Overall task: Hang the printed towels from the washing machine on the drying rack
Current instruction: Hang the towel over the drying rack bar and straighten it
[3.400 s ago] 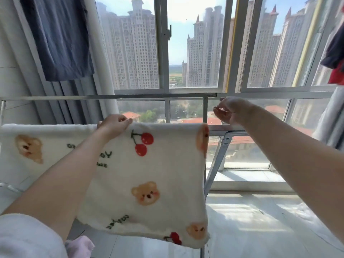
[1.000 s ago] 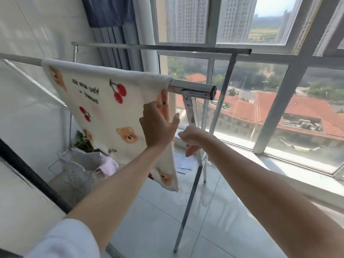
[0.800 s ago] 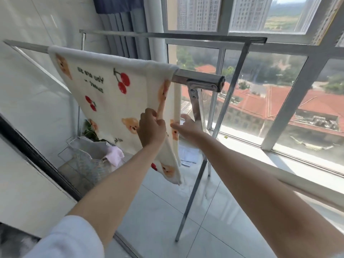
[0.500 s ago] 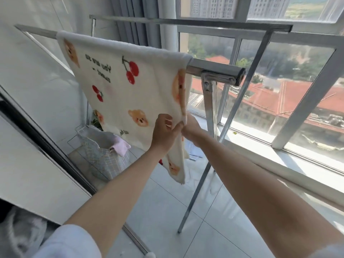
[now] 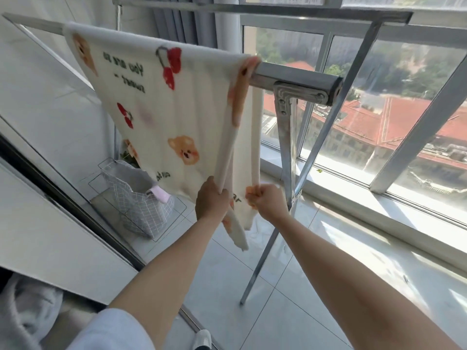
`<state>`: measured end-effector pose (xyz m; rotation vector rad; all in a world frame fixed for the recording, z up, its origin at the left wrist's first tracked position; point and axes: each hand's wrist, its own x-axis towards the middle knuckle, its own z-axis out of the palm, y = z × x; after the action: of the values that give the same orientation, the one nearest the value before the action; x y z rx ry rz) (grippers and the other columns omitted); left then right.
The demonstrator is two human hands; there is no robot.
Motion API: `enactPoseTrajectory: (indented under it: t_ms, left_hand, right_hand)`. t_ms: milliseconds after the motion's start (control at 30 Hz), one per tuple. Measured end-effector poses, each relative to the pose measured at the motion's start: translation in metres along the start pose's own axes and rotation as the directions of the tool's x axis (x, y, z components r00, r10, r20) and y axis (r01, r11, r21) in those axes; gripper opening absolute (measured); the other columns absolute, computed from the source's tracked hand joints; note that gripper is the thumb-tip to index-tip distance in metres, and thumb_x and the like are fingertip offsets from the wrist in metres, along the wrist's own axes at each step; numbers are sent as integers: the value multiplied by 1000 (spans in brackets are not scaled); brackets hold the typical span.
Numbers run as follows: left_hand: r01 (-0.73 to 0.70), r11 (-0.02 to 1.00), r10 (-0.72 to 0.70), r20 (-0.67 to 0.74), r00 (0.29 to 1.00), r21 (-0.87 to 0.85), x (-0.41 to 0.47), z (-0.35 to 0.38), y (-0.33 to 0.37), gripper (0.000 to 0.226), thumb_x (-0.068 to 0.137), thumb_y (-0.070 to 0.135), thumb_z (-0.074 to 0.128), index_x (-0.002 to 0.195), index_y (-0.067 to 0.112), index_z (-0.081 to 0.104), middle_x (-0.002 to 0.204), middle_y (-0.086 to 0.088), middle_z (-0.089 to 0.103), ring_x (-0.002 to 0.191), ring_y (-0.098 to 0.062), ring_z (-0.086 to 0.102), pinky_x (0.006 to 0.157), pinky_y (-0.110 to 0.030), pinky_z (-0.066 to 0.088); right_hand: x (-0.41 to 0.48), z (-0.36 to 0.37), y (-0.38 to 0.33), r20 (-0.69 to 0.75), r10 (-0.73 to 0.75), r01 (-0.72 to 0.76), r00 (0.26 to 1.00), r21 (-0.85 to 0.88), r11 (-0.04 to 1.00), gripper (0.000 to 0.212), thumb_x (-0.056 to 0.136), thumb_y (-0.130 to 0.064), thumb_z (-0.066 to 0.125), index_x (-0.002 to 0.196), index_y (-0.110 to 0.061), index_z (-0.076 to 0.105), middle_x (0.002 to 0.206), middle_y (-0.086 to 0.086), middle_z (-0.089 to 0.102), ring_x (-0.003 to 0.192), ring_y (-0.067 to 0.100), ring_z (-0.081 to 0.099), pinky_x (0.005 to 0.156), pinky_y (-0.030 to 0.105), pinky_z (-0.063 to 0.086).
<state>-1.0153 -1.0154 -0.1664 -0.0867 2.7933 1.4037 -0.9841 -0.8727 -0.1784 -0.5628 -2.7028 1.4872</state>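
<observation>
Sunlight floods a tiled balcony with tall windows looking down on red-roofed buildings. At the far left, a pale wall runs back toward grey curtains, and a dark sliding-door track cuts diagonally across the floor. Low in the left corner a bundle of light fabric lies partly out of view. Further in, a checked laundry basket in a wire frame stands on the floor beside the wall, with a pink cloth draped over its rim and a few green leaves showing behind it.

Above the basket, the printed towel hangs folded over the near rail of the metal drying rack, cream with bears, red cherries and dark lettering. Its front layer faces the room and its back layer drops behind the rail. The left hand is closed around the lower right edge of the front layer, pinching the hem. Just beside it, the right hand is clenched on the edge of the back layer, so both layers are drawn taut downward near the corner. The towel's bottom corner dangles below the two hands.

To the right, the rack's angled legs reach the floor, and a second, higher rail crosses in front of the window frame.
</observation>
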Motion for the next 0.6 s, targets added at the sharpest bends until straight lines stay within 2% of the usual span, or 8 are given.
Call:
enactPoseTrajectory:
  t_ms: [100,233,333,400,533,600]
  left_hand:
    - [64,998,-64,50,997,-4,-1,3,-20,16,86,19,51,98,15,62,92,-1,69,87,-26,66,78,-41,57]
    - [79,983,-104,146,984,167,-3,10,-30,29,95,15,41,112,7,63,111,-15,66,104,-36,61,82,-38,51]
    - [82,964,-150,265,953,253,-7,20,-38,33,98,21,38,116,6,61,114,-17,65,103,-35,62,80,-37,50]
    - [71,944,-179,319,931,323,-12,27,-48,34,99,23,37,115,5,60,114,-17,65,102,-34,62,78,-37,50]
    - [87,888,-267,352,897,452,-27,37,-68,35,99,25,36,118,3,56,118,-16,60,109,-35,59,84,-36,47]
    - [119,862,-315,338,887,492,-31,40,-76,39,100,34,34,116,7,57,117,-13,61,108,-33,60,85,-35,48]
  right_hand:
    - [-10,7,18,17,71,-70,997,-23,997,26,83,-33,59,62,-16,61,73,10,71,76,30,68,72,39,54]
    - [-12,16,21,45,69,-69,997,6,998,23,87,-29,58,67,-18,58,72,4,66,74,25,63,68,32,49]
    - [-7,21,17,85,64,-64,994,-5,998,26,87,-21,57,62,-14,52,59,-1,53,64,19,52,54,27,38]
    - [-5,24,18,98,74,-71,992,-29,997,23,87,-21,54,67,-11,54,59,-2,50,65,20,51,52,27,35]
    - [-4,29,21,102,50,-49,993,-16,999,17,89,-20,47,74,-13,52,67,-1,53,73,24,52,56,28,36]
    - [-3,30,25,110,36,-33,993,-26,999,12,88,-21,48,84,-11,54,78,2,58,79,26,55,67,33,42]
